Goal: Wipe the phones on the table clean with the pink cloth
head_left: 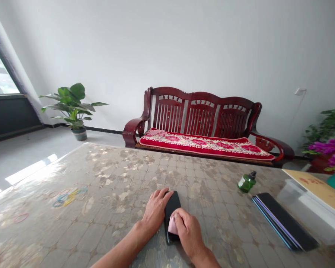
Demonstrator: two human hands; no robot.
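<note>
A black phone (172, 207) lies flat on the table, turned lengthwise away from me. My left hand (155, 208) steadies its far left edge, thumb on top and fingers alongside. My right hand (188, 229) pinches a folded pink cloth (172, 226) and presses it against the near part of the phone. Both hands partly cover the phone. Off to the right, a stack of similar flat dark devices (284, 219) shows blue and purple edges. A small green pump bottle (246, 181) stands upright beyond that stack.
A patterned cover lies over the table (114, 223). Coloured rubber bands (68, 197) are scattered at left. A clear bin (304, 201) with a tan board (318, 184) stands at right near purple flowers (328, 150). Behind are a wooden bench (199, 115) and a potted plant (75, 106).
</note>
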